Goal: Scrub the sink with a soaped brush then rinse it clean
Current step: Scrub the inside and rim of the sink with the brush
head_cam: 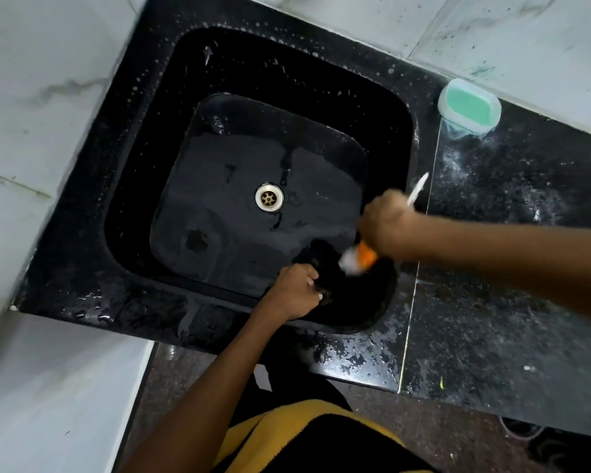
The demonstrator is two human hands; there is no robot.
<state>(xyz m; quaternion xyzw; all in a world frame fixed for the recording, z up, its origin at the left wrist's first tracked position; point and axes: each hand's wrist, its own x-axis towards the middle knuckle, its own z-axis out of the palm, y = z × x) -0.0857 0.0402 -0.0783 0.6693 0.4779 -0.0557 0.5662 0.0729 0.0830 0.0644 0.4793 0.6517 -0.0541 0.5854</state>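
The right hand [388, 227] is gripping the brush [359, 259] at the sink's [144, 138] lower right corner; keep the bristles pressed. The left hand [296, 290] is curling on the rim.

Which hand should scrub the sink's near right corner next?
Right. The right hand grips the brush, whose head is at that corner of the sink. The left hand rests on the near wall without a tool.
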